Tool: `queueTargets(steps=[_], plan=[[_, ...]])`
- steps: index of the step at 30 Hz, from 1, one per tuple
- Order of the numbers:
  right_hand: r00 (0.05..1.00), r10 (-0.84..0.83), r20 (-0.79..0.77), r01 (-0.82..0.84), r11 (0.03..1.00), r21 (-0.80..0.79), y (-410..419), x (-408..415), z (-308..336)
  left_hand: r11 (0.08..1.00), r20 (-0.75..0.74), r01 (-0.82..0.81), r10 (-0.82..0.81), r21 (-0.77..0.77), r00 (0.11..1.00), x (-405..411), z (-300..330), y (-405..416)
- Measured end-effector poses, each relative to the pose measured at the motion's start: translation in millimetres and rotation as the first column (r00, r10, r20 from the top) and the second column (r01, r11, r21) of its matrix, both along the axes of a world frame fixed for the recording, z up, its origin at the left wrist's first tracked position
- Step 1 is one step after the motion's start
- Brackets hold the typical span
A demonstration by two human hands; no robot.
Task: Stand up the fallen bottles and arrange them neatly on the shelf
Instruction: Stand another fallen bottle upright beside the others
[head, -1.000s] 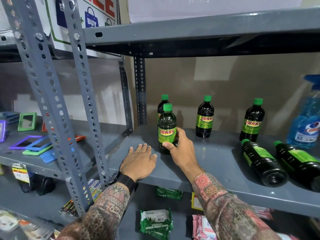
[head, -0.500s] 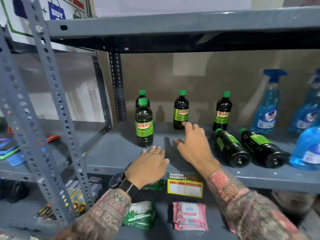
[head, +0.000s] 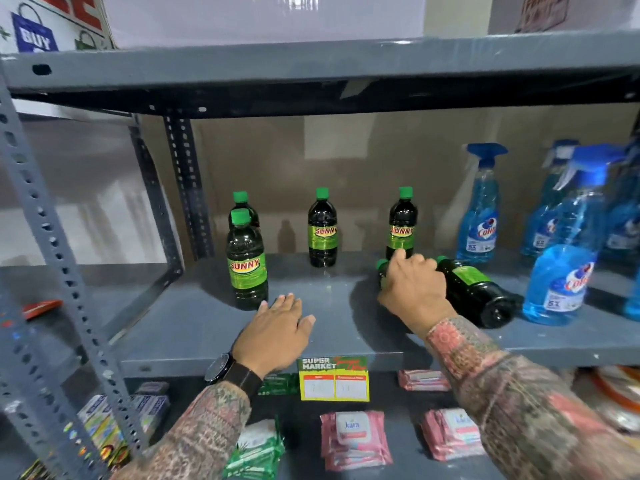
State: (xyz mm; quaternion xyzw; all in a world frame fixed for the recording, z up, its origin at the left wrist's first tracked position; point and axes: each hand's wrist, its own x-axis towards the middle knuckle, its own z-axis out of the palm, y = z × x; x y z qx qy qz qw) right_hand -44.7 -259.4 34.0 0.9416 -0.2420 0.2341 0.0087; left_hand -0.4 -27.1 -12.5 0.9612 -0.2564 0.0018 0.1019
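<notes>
Green-capped fallen bottle point(head: 382, 271) under right fingers point(head: 403, 263)

**Around the shelving**

Blue spray bottles point(head: 479, 216) stand upright in a cluster at the far right, the nearest point(head: 568, 258) out in front. A yellow price tag point(head: 334, 379) hangs on a shelf's front edge. On the lower level lie pink wipe packs point(head: 355, 436), with green packs point(head: 254, 452) to their left. A "BUY" sign point(head: 34, 34) shows at the upper left.
</notes>
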Motion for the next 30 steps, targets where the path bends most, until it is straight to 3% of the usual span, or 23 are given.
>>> queueTargets(steps=[3, 6, 9, 14, 18, 21, 26, 30], plan=[[0.986, 0.163, 0.018, -0.164, 0.976, 0.14, 14, 5, 5, 1.0, 0.004, -0.003, 0.003, -0.001, 1.0, 0, -1, 1], [0.952, 0.232, 0.2, -0.261, 0.956, 0.135, 35, 12, 3, 1.0, 0.004, -0.006, 0.006, 0.001, 1.0, 0, 0, 1], [0.843, 0.309, 0.441, -0.402, 0.906, 0.133, 47, 24, -11, 1.0, 0.002, -0.003, 0.003, -0.002, 1.0, -2, 1, 1], [0.618, 0.335, 0.711, -0.711, 0.625, 0.324, 54, 42, -28, 1.0, 0.01, -0.001, 0.001, 0.0, 1.0, -2, 1, 1], [0.594, 0.325, 0.736, -0.782, 0.446, 0.435, 50, 41, -30, 1.0, 0.019, -0.002, 0.002, 0.003, 1.0, 0, 0, 2], [0.617, 0.328, 0.715, -0.764, 0.466, 0.446, 47, 40, -31, 1.0, 0.022, -0.003, 0.003, 0.0, 1.0, 0, 0, 1], [0.741, 0.276, 0.613, -0.623, 0.625, 0.471, 48, 44, -37, 1.0, 0.025, -0.01, 0.01, -0.007, 1.0, -2, -1, 0], [0.741, 0.27, 0.615, -0.633, 0.586, 0.506, 44, 48, -39, 1.0, 0.018, -0.012, 0.012, -0.005, 1.0, -1, -1, 0]])
